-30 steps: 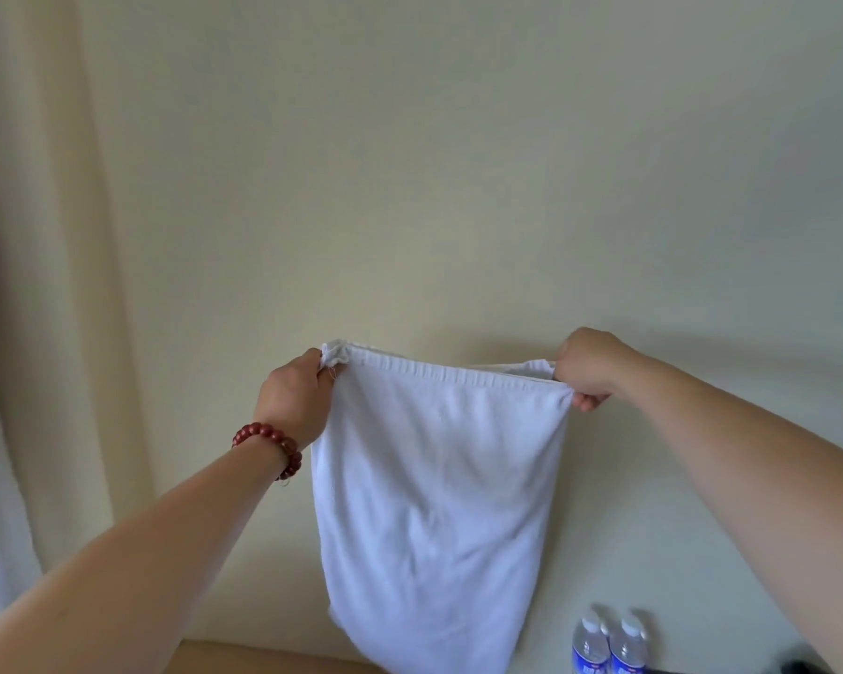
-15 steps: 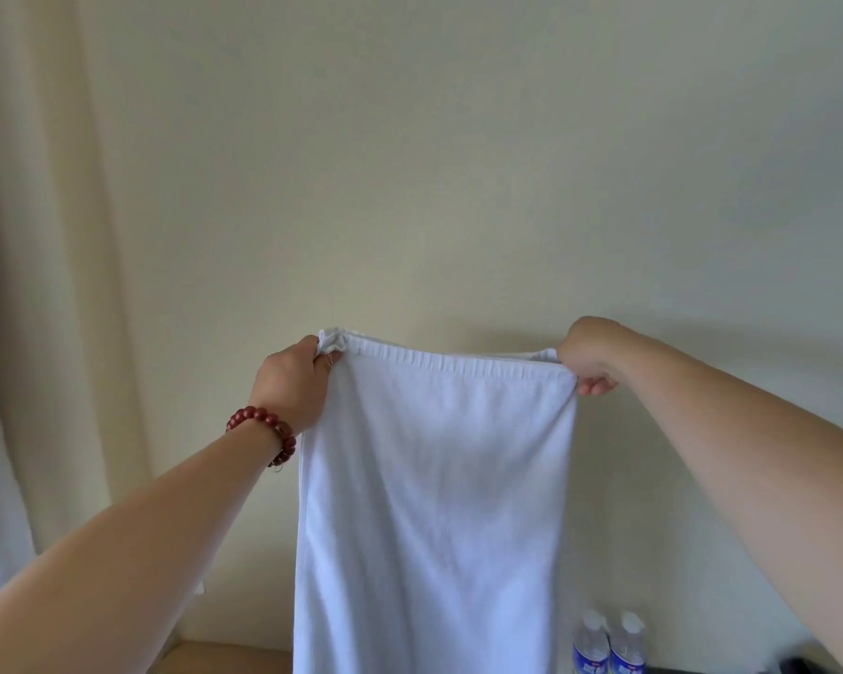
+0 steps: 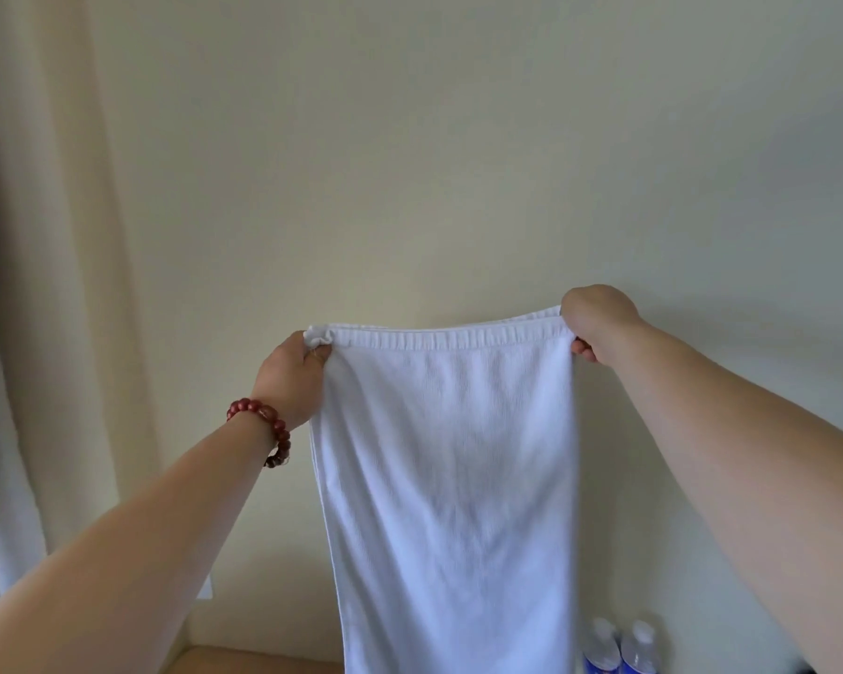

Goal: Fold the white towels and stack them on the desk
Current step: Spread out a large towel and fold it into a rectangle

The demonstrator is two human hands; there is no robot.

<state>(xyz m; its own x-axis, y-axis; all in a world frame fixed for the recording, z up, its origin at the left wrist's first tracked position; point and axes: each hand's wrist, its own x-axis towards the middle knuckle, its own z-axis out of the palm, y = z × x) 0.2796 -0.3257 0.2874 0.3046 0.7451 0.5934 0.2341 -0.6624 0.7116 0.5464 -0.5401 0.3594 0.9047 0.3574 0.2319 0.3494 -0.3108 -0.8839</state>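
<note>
Nearest the camera, two bare forearms reach up and forward, the left one wearing a bracelet (image 3: 268, 430) of dark red beads at the wrist. The left hand (image 3: 290, 377) has its fingers curled round one top corner of the white towel (image 3: 451, 479), bunching the hem into a small knot of cloth; the right hand (image 3: 597, 321) pinches the other top corner, fingers closed over the edge. Held taut between them, the towel hangs straight down in the air — probably so that its own weight pulls it flat and the edges line up before the next fold. Its top shows a ribbed woven band, with a second layer just visible behind, so it seems already doubled; the rest is soft, finely textured terry, long and narrow, running out of view at the bottom. It is not yet on the desk (image 3: 244, 661), whose tan surface shows only as a sliver low down. Beyond, at the desk's back edge, stand two plastic bottles (image 3: 619, 647) against a plain cream wall (image 3: 458, 163) — and a pale curtain (image 3: 35, 284) hangs at the far left.
</note>
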